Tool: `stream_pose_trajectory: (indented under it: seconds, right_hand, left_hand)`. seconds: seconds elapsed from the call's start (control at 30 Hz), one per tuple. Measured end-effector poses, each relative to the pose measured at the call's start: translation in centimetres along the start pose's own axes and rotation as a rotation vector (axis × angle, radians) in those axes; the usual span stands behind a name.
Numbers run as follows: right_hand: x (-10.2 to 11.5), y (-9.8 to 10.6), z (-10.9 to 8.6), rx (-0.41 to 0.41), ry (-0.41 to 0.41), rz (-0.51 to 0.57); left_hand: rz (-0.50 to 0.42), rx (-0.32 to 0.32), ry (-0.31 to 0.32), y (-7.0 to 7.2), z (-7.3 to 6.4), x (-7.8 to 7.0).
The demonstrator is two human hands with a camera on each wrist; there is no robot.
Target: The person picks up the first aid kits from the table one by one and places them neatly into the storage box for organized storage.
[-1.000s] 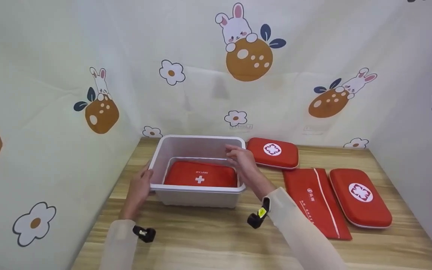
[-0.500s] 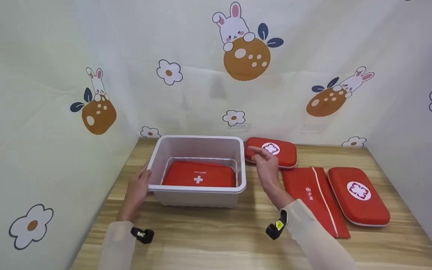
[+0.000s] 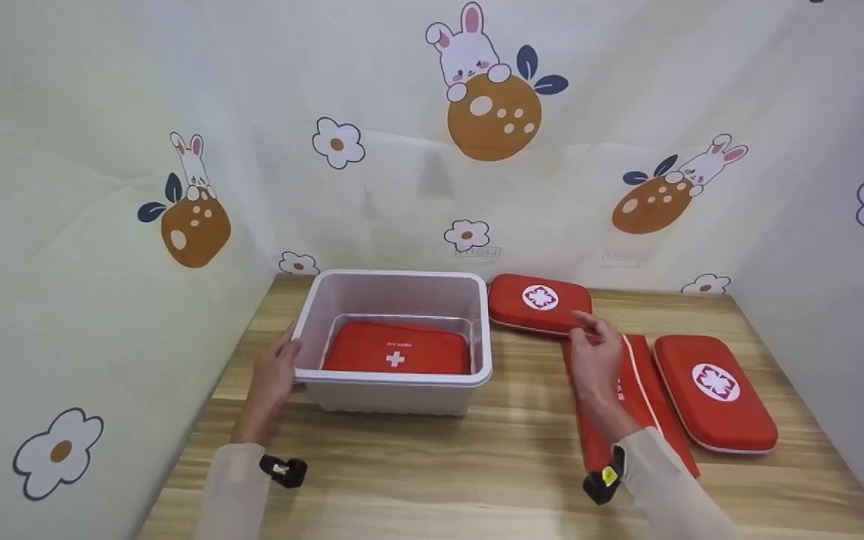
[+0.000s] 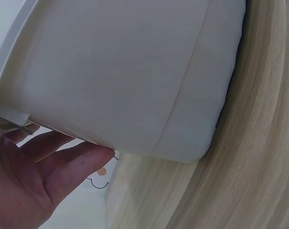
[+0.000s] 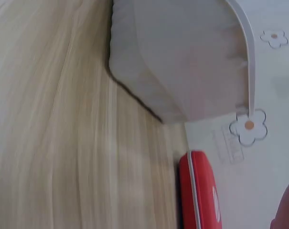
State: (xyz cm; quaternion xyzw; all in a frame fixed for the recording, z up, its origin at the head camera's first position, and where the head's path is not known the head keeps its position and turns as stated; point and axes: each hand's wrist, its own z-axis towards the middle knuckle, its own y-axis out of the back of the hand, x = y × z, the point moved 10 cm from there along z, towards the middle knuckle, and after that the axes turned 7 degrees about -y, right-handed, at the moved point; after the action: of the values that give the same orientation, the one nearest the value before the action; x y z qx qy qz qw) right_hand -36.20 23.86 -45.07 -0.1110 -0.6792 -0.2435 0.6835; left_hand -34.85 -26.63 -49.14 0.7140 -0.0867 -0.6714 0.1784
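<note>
My left hand (image 3: 276,367) grips the left side of a white plastic bin (image 3: 394,397), thumb at the rim. In the left wrist view its fingers (image 4: 72,167) lie against the bin's outer wall (image 4: 120,71). Inside the bin lies a red first aid pouch (image 3: 424,349) with a white cross. My right hand (image 3: 597,364) holds nothing, fingers loosely bent, and overlaps a flat red bag (image 3: 653,390) with a white stripe. Just beyond its fingertips sits a red hard-shell first aid case (image 3: 511,300). Only a sliver of that hand shows in the right wrist view.
A second red hard-shell case (image 3: 747,405) lies to the right of the flat bag. The wood-grain table (image 3: 417,480) ends at a pale curtain (image 3: 394,202) printed with rabbits and flowers, which stands behind and on both sides.
My right hand has moved from over the bin's right rim rightward, past the back case, to over the flat red bag. The left hand keeps its place on the bin.
</note>
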Motion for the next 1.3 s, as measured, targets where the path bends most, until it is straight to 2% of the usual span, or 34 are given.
stream_pose_trajectory:
  seconds: [0.1, 0.2, 0.33, 0.5, 0.63, 0.83, 0.9, 1.03, 1.13, 1.3]
  right_hand:
    - [-0.6, 2.1, 0.4, -0.058, 0.012, -0.011]
    - [-1.8, 4.1, 0.6, -0.091, -0.023, -0.019]
    - [-4.4, 6.9, 0.6, -0.118, -0.119, -0.054]
    - [-7.0, 10.3, 0.3, -0.162, -0.156, -0.11]
    - [-8.3, 12.9, -0.1, -0.211, -0.158, -0.193]
    - [-9.0, 17.1, 0.0, -0.343, -0.093, -0.325]
    - [-9.2, 18.3, 0.3, -0.375, -0.101, -0.37]
    - [-10.2, 20.5, 1.2, -0.392, -0.167, -0.42]
    - [-11.4, 22.0, 1.8, -0.387, -0.25, -0.424]
    - [-13.8, 23.4, 2.1, -0.369, -0.405, -0.426]
  left_hand:
    - [-0.001, -0.02, -0.012, 0.2, 0.0, 0.1]
    - [-0.005, -0.035, -0.018, 0.3, 0.1, 0.1]
    - [-0.014, -0.013, 0.009, 0.1, 0.1, 0.3]
    - [0.0, 0.014, 0.039, 0.0, 0.0, 0.4]
    - [-0.007, 0.012, 0.043, 0.0, -0.1, 0.4]
    - [0.001, -0.001, 0.009, 0.0, 0.0, 0.1]
    - [0.001, 0.002, 0.008, 0.1, 0.0, 0.2]
    - [0.005, 0.002, -0.002, 0.2, -0.1, 0.2]
    - [0.006, -0.001, -0.013, 0.2, 0.0, 0.1]
    - [0.001, 0.013, 0.006, 0.0, 0.0, 0.2]
